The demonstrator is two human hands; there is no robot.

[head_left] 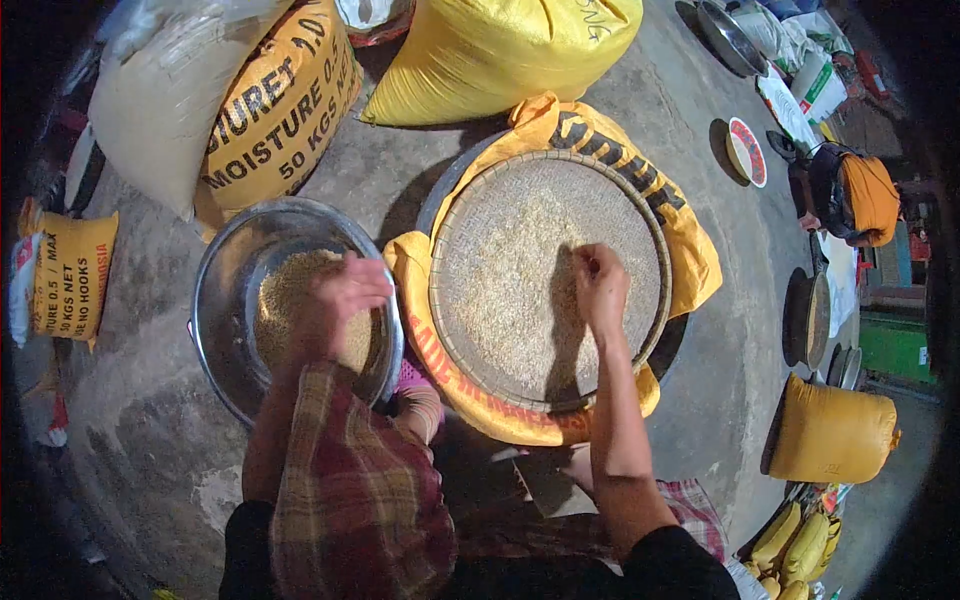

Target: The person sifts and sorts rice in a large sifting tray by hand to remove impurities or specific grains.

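Note:
A round woven tray (452,310) covered with a thin layer of grain lies on a yellow sack (690,250) in front of me. My right hand (600,285) rests on the grain near the tray's middle, fingers pinched together. My left hand (335,300) reaches into a large steel bowl (215,290) to the left, which holds grain (285,290); its fingers are curled over the grain and I cannot see whether they hold any. A plaid cloth (350,490) hangs over my left forearm.
Full yellow and white sacks (270,110) stand at the back on the concrete floor. A smaller yellow bag (70,275) lies at far left, another (830,435) at right. Metal bowls, a plate (745,150) and a crouching person (850,195) are at the right.

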